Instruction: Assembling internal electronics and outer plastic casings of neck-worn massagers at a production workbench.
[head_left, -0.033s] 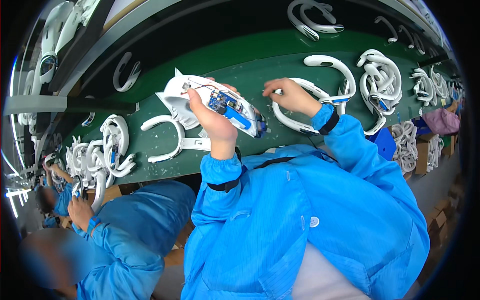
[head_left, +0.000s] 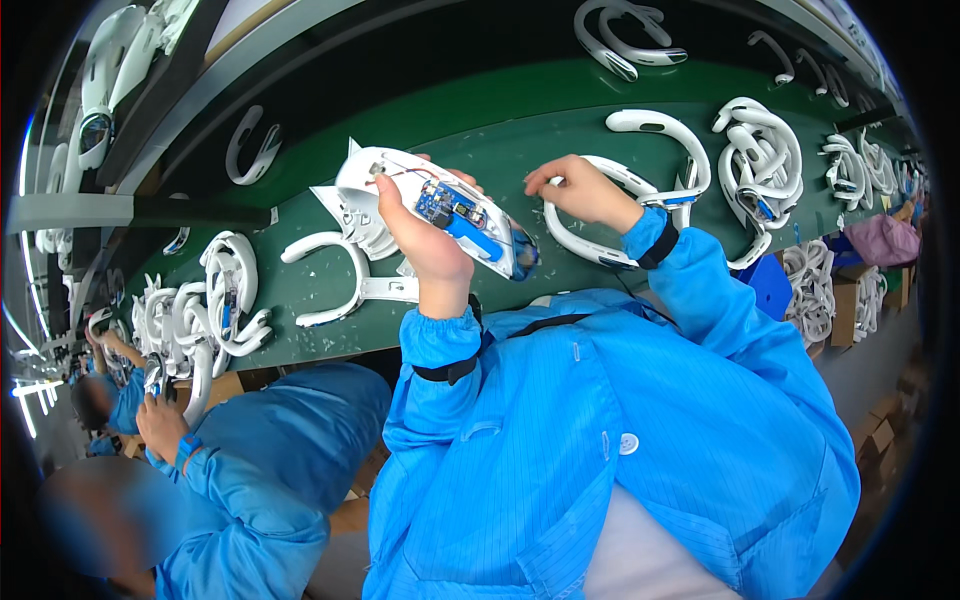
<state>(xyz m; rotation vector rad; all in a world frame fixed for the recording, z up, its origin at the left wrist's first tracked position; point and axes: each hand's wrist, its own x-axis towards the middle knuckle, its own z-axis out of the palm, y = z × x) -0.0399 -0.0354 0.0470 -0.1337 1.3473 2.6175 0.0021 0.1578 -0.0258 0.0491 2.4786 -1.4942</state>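
My left hand (head_left: 425,240) is closed around a white curved housing (head_left: 372,164), its thumb along the near side. Inside the open housing sit a blue circuit board (head_left: 438,203), thin red wires and a blue cylindrical battery (head_left: 476,238). Its right end is dark and glossy. To the right, apart from the housing, my right hand (head_left: 595,195) hovers over the bench with thumb and fingers curled together; whatever lies between the fingertips cannot be made out. Beneath and beside it is a white U-shaped neckband (head_left: 660,124). White pointed shell pieces (head_left: 365,232) lie behind the held housing.
The green bench (head_left: 545,130) carries a white forked band (head_left: 388,289) at left, piled neckbands (head_left: 230,290) farther left and another pile (head_left: 765,160) at right. A co-worker's hand (head_left: 162,430) works at lower left. A blue bin (head_left: 768,288) stands at right below the bench edge.
The housing in my left hand has tilted slightly and shifted right, away from the white shell pieces. A small white spot seen at my right fingers no longer shows; that hand has barely moved.
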